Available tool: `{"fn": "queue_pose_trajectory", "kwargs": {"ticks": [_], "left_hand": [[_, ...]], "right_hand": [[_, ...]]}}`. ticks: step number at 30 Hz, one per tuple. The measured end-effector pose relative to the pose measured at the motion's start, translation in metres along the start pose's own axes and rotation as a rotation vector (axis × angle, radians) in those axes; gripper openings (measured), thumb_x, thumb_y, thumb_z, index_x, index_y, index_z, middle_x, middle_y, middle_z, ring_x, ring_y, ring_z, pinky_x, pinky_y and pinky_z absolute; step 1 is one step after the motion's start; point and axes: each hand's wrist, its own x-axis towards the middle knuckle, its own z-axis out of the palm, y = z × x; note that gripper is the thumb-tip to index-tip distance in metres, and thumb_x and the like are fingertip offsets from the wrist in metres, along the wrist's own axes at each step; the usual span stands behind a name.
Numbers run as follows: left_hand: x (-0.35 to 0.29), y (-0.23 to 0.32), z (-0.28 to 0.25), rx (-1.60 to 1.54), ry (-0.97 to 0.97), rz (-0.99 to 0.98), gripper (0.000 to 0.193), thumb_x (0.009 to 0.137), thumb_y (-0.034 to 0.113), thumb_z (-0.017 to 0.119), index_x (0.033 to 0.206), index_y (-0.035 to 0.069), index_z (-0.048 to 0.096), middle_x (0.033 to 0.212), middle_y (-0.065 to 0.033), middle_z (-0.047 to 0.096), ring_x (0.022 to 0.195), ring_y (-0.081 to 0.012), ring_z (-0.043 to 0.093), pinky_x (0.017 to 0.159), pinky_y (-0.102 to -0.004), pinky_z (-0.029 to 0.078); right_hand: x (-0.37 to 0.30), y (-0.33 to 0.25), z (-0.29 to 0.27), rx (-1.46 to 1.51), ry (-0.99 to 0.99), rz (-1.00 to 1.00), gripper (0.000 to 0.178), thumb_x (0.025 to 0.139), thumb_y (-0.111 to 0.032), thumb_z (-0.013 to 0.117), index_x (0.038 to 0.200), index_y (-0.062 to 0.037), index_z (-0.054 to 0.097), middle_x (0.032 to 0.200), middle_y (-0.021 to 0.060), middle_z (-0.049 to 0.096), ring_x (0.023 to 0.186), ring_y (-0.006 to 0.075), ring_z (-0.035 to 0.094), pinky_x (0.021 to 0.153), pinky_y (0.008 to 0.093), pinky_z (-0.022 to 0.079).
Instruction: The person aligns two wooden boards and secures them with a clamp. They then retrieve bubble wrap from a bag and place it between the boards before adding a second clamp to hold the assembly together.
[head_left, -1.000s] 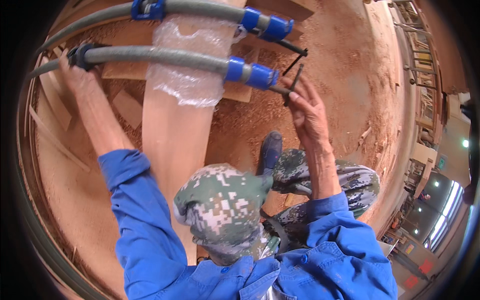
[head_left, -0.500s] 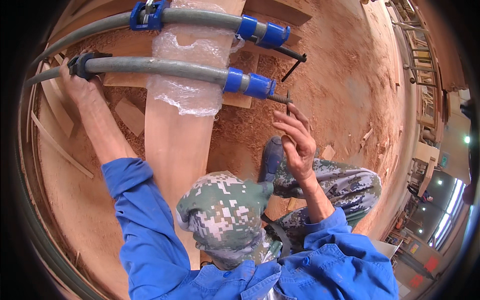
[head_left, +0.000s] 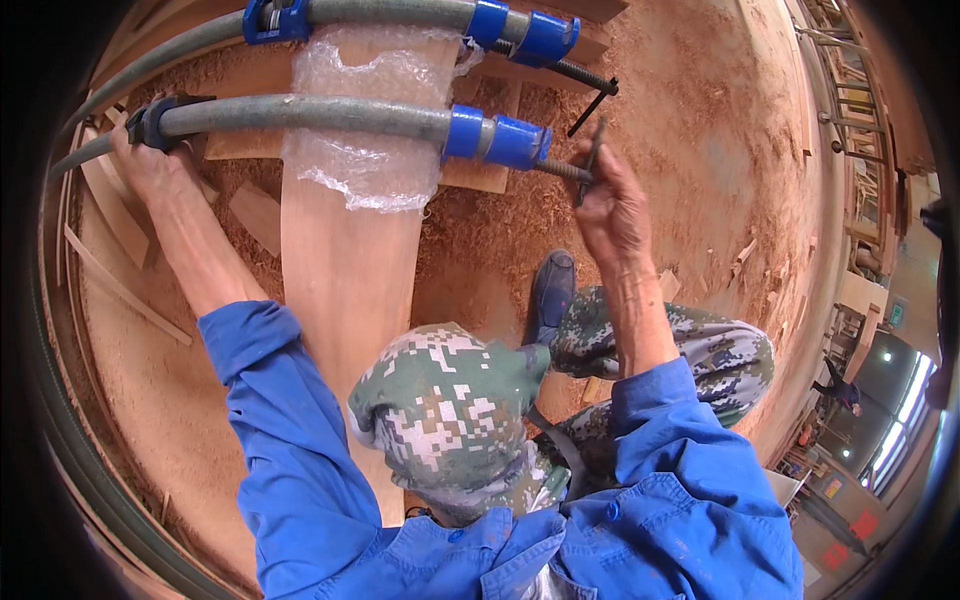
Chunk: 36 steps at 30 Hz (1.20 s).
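A near pipe clamp [head_left: 330, 114] with a grey pipe and blue jaw lies across a long, smooth wooden board [head_left: 350, 265]. Clear plastic wrap [head_left: 365, 185] covers the board under the pipe. At the clamp's left end, my left hand [head_left: 155, 172] is closed around the dark sliding jaw [head_left: 160, 122], its fingers partly hidden behind it. My right hand [head_left: 620, 205] has its fingers closed on the thin crank handle [head_left: 597, 140] at the end of the threaded screw. Beyond it, a second pipe clamp [head_left: 390, 13] runs alongside, untouched by either hand.
Sawdust and shavings [head_left: 700, 180] cover the floor. Loose wood strips [head_left: 125, 285] and a small offcut [head_left: 257, 215] lie left of the board. My shoe [head_left: 552, 290] rests on the floor to its right. Wooden racks [head_left: 855, 120] stand along the far right.
My right hand has moved up from beside the near clamp's screw and closed on its crank handle. My left hand stays on the sliding jaw. The view has shifted slightly.
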Motion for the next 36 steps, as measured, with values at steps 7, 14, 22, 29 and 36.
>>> {"fn": "queue_pose_trajectory", "kwargs": {"ticks": [7, 14, 22, 29, 36], "left_hand": [[0.002, 0.012, -0.003, 0.057, 0.06, 0.027, 0.032, 0.091, 0.03, 0.047, 0.091, 0.0, 0.056, 0.084, -0.0177, 0.064, 0.079, -0.0326, 0.063, 0.079, -0.0498, 0.053], [0.014, 0.004, -0.009, 0.031, -0.025, -0.014, 0.036, 0.098, 0.025, 0.041, 0.108, -0.008, 0.052, 0.092, -0.023, 0.064, 0.088, -0.0352, 0.064, 0.088, -0.0448, 0.054], [0.04, -0.018, -0.032, -0.154, 0.07, -0.088, 0.057, 0.082, 0.043, 0.061, 0.135, 0.029, 0.043, 0.1, -0.0057, 0.061, 0.086, -0.024, 0.062, 0.077, -0.0443, 0.053], [0.031, -0.01, -0.022, -0.173, -0.023, -0.026, 0.032, 0.092, 0.029, 0.048, 0.115, 0.007, 0.049, 0.093, -0.014, 0.063, 0.084, -0.0298, 0.064, 0.084, -0.0437, 0.055], [0.035, -0.011, -0.022, -0.188, -0.084, -0.006, 0.03, 0.097, 0.02, 0.041, 0.099, -0.007, 0.053, 0.089, -0.0192, 0.065, 0.085, -0.0322, 0.065, 0.087, -0.0438, 0.054]], "right_hand": [[-0.056, -0.025, 0.019, -0.773, -0.294, -0.532, 0.048, 0.105, -0.03, 0.039, 0.097, 0.0028, 0.073, 0.093, 0.0138, 0.073, 0.097, 0.0209, 0.06, 0.094, 0.0377, 0.041], [-0.02, 0.018, 0.006, -0.188, 0.059, 0.199, 0.058, 0.102, -0.053, 0.041, 0.115, -0.0021, 0.065, 0.106, 0.0113, 0.071, 0.089, 0.0134, 0.059, 0.077, 0.0286, 0.046], [-0.034, -0.027, 0.021, -0.441, -0.028, -0.221, 0.054, 0.102, -0.049, 0.043, 0.095, -0.0029, 0.07, 0.093, 0.0087, 0.071, 0.07, 0.0097, 0.052, 0.063, 0.023, 0.04], [-0.042, 0.013, -0.01, -0.546, 0.045, 0.151, 0.077, 0.098, -0.065, 0.032, 0.116, 0.0037, 0.063, 0.115, 0.0159, 0.069, 0.067, 0.0095, 0.06, 0.059, 0.0222, 0.048], [0.006, -0.021, -0.006, -0.093, 0.066, 0.145, 0.048, 0.102, -0.037, 0.051, 0.119, 0.0064, 0.06, 0.089, 0.0056, 0.071, 0.049, 0.0039, 0.043, 0.052, 0.0178, 0.043]]}}
